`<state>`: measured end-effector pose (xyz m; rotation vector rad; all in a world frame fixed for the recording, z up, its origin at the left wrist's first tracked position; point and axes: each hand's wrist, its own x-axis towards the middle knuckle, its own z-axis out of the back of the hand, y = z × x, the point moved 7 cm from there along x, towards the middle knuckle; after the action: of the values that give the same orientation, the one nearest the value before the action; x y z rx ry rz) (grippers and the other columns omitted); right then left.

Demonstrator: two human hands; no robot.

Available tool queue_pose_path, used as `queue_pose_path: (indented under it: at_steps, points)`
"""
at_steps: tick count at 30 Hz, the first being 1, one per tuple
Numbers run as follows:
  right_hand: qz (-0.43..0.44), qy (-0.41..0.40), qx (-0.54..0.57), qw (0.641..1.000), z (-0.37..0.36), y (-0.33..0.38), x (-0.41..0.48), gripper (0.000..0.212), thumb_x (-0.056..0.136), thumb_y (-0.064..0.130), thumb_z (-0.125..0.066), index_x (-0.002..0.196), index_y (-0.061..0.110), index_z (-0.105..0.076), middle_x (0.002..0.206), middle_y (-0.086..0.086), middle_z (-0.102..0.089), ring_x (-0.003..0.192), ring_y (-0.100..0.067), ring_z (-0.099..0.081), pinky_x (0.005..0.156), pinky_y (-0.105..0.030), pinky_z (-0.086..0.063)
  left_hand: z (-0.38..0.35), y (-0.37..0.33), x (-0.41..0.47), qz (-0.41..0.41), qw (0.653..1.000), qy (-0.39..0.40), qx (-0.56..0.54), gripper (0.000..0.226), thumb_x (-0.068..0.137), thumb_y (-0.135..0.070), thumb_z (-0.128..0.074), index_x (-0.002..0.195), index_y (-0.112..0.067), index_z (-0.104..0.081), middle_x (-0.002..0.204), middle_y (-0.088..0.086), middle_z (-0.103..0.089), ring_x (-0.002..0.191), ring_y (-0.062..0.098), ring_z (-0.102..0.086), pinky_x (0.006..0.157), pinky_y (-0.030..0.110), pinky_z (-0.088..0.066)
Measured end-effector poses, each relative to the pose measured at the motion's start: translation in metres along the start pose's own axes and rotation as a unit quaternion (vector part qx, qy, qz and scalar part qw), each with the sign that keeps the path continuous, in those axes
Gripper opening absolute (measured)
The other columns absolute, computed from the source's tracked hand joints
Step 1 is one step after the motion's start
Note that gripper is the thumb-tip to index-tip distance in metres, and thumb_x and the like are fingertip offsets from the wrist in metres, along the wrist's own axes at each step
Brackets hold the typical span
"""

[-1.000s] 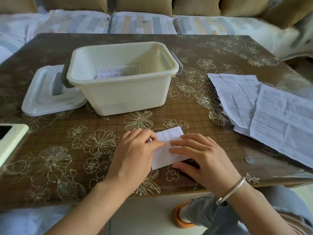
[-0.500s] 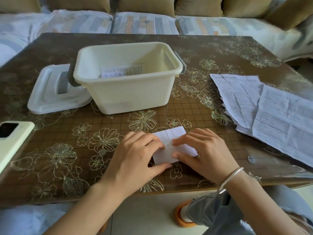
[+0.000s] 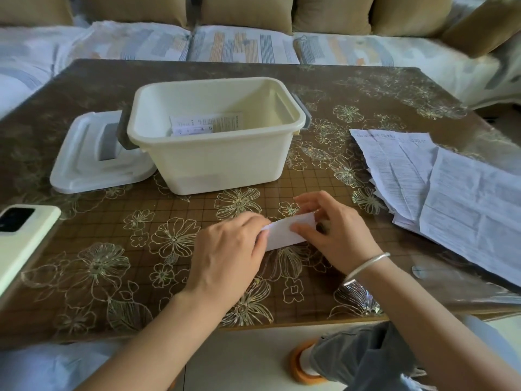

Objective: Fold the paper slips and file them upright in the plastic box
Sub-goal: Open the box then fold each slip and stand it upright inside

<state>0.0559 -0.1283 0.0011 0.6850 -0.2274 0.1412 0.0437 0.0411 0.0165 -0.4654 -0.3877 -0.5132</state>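
A white folded paper slip [image 3: 283, 232] lies on the table near its front edge. My left hand [image 3: 229, 251] pinches the slip's left end. My right hand [image 3: 332, 230] holds its right end, thumb on top and fingers curled over the far edge. Behind them stands the cream plastic box [image 3: 217, 162], open, with printed folded slips [image 3: 207, 124] leaning upright against its far inner wall. A pile of unfolded printed sheets [image 3: 439, 190] lies at the right of the table.
The box's white lid [image 3: 93, 162] lies flat to the left of the box. A pale green phone [image 3: 19, 238] rests at the table's left edge. The table [image 3: 98, 221] has a brown floral cover. A sofa runs behind it.
The slip has been folded narrower into a long strip. My right hand has shifted to its right end, my left hand to its left end.
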Motion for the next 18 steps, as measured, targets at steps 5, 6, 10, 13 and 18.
queue_pose_path:
  at_steps: [5,6,10,13,18]
  points:
    - [0.018,-0.002,-0.052,0.999,-0.012,0.001,0.0,0.041,0.08,0.024,-0.075,0.118,0.02,-0.061,0.106,0.006,-0.063,0.087,-0.005,-0.049,0.08,-0.027,-0.046,-0.016,0.004,0.001,0.032,0.999,0.044,0.007,0.038,0.078,-0.011,-0.077,0.115,-0.014,-0.067,0.131,0.003,-0.058,0.092,0.017,-0.067,0.065,0.026,-0.058]
    - [0.027,-0.011,-0.061,0.998,-0.013,0.002,-0.001,0.04,0.079,0.023,-0.076,0.116,0.019,-0.062,0.105,0.004,-0.062,0.087,-0.007,-0.049,0.079,-0.027,-0.046,-0.017,0.004,0.001,0.034,0.998,0.046,0.007,0.04,0.078,-0.01,-0.076,0.116,-0.014,-0.067,0.132,0.004,-0.056,0.097,0.018,-0.065,0.068,0.028,-0.059]
    - [0.067,-0.024,-0.137,0.988,-0.016,0.002,-0.002,0.039,0.077,0.024,-0.078,0.113,0.016,-0.064,0.108,-0.004,-0.062,0.096,-0.025,-0.056,0.081,-0.03,-0.043,-0.014,0.0,0.003,0.003,0.999,0.021,0.027,0.034,0.074,-0.001,-0.075,0.105,-0.013,-0.07,0.115,0.005,-0.059,0.097,0.022,-0.058,0.076,0.036,-0.055]
    - [0.093,-0.023,-0.164,0.982,-0.016,0.006,0.0,0.032,0.077,0.022,-0.077,0.107,0.016,-0.067,0.104,-0.004,-0.064,0.094,-0.029,-0.059,0.078,-0.037,-0.051,-0.017,-0.006,0.0,-0.043,0.998,0.015,0.032,0.025,0.076,0.004,-0.071,0.095,-0.013,-0.071,0.094,0.001,-0.063,0.087,0.021,-0.057,0.075,0.036,-0.05]
    - [0.158,-0.038,-0.176,0.971,-0.014,0.016,-0.006,0.026,0.087,0.034,-0.053,0.086,0.02,-0.075,0.098,0.001,-0.07,0.089,-0.026,-0.065,0.063,-0.036,-0.055,-0.015,-0.008,-0.004,-0.069,0.998,0.004,0.012,0.017,0.078,-0.001,-0.071,0.089,-0.013,-0.073,0.087,-0.002,-0.065,0.082,0.019,-0.059,0.073,0.036,-0.051]
